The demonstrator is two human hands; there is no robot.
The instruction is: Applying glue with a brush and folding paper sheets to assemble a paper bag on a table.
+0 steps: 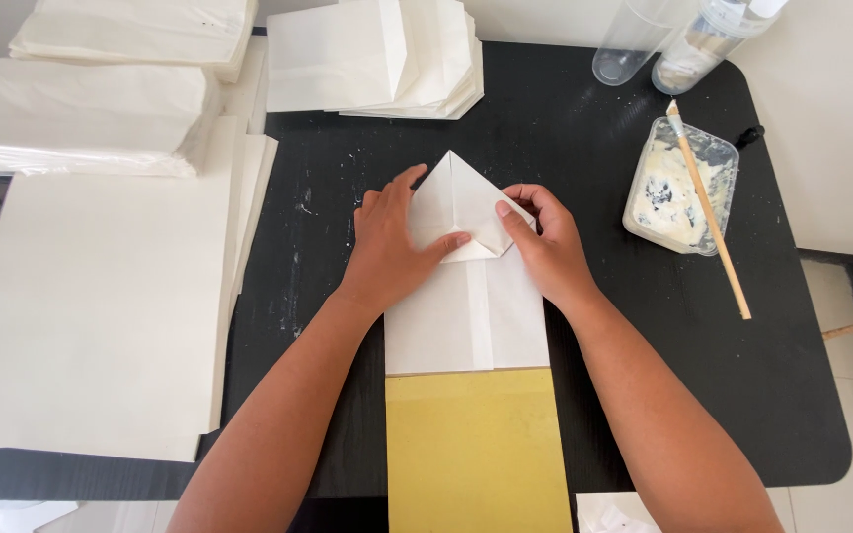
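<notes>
Head view: a white paper bag (466, 296) is laid flat on the black table (644, 395), its far end folded into a point between the two hands. The left hand (392, 247) is pressed flat on the left flap, fingers spread, its forefinger laid across the fold toward the middle. The right hand (545, 242) is set on the right flap, where the paper's edge is pinched down under thumb and forefinger. The hands are close together, nearly meeting over the centre seam, and neither is closed around anything; both are bearing down on the paper.

A yellow board (471, 449) is seen nearer the body than the hands, tucked under or into the bag's open end; which cannot be told.

The step in hand is judged to be the creasing of the bag's bottom folds. Firm, even pressure along the creases is called for next, with the point kept centred on the seam.

Right of the right hand, a glue tub (681, 188) is placed with a brush (708, 207) resting across it. Left of the left hand, stacks of paper sheets (101, 306) are piled; beyond both hands, finished bags (377, 59) are heaped.
</notes>
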